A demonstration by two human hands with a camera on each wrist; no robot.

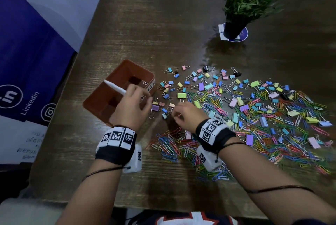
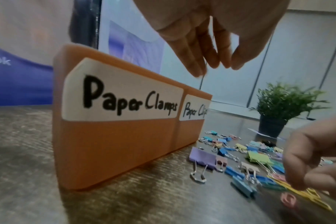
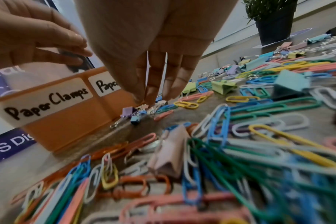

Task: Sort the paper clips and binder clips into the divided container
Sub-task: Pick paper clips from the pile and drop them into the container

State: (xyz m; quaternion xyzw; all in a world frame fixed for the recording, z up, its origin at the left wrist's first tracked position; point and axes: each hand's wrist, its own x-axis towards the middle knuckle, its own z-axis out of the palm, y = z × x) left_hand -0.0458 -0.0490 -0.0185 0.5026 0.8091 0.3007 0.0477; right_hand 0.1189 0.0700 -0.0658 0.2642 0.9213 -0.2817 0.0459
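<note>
This looks like an office or an event stand. A dark wooden tabletop (image 1: 163,25) carries stationery: a spread of coloured paper clips (image 1: 263,134) and binder clips (image 1: 200,83), and an orange container (image 2: 115,144) with handwritten labels. A small potted plant (image 1: 249,1) stands on a round coaster. A blue banner (image 1: 27,61) with social-media logos hangs beside the tabletop, and pale wall panels (image 2: 307,60) stand behind.

A potted green plant (image 1: 250,3) in a black pot is set toward the far right of the dark wooden table (image 1: 163,15), on a round blue coaster (image 1: 242,35). A blue-and-white banner (image 1: 27,61) is seen beyond the table's left edge.
</note>
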